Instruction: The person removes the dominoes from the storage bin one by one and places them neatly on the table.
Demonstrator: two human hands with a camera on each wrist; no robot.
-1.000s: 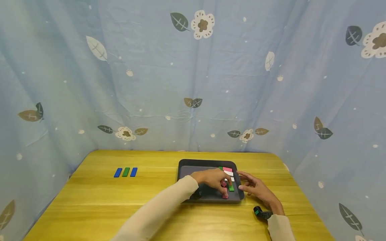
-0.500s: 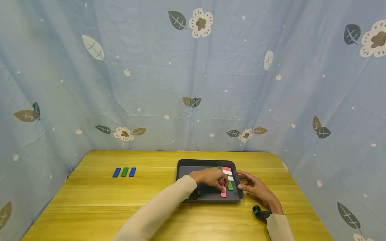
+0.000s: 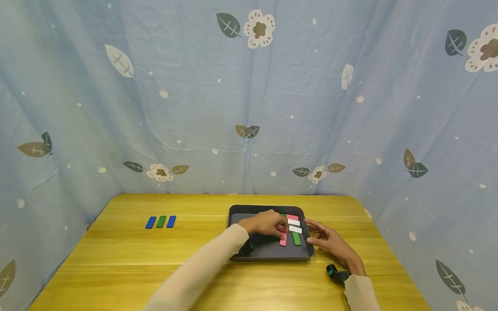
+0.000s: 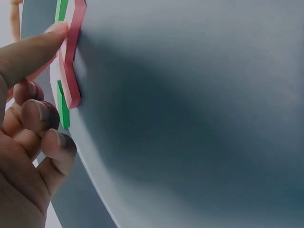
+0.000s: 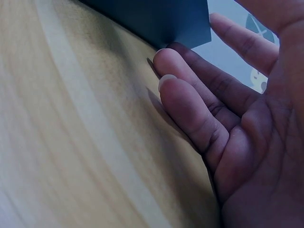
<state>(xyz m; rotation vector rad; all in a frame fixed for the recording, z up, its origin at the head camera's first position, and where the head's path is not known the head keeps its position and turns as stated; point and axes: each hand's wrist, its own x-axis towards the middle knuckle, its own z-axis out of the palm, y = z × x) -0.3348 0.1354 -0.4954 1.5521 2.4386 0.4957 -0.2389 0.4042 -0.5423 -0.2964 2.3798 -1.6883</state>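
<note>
Where the flowered curtain (image 3: 194, 108) drops behind the work, the yellow wood-grain table (image 3: 210, 276) runs back to it. Right of the table's middle, nearer its far edge than its near one: dark tray (image 3: 271, 260), long sides roughly parallel to that far edge. Left hand (image 3: 266, 223) reaches in over the tray's left wall, fingers curled; thumb and fingers meet at the near pink block (image 3: 283, 242), which they appear to pinch, thumb tip on its upper face. Right hand (image 3: 330, 242) lies outside the right wall, fingers loosely bent and apart, holding nothing; whether they touch the wall, I cannot tell. Black wristband (image 3: 337, 274) on that wrist. Key relation: near pink block lies right of the tray's middle, at the left fingertips, on the hand's near right side, long axis running near to far with a slight lean. Left hand is at it; right hand is farther, wall between. Far pink block (image 4: 70, 90), partly hidden from above, seems to meet its far end at an angle. Toward the tray's far right corner: back green block (image 3: 283, 215), back pink block (image 3: 292, 217), two white blocks (image 3: 294, 222). Front green block (image 3: 297, 239) nearer the right wall, slanting. Toward the table's far left corner, a spaced row: left blue block (image 3: 150, 222), middle green block (image 3: 161, 221), right blue block (image 3: 171, 221).
</note>
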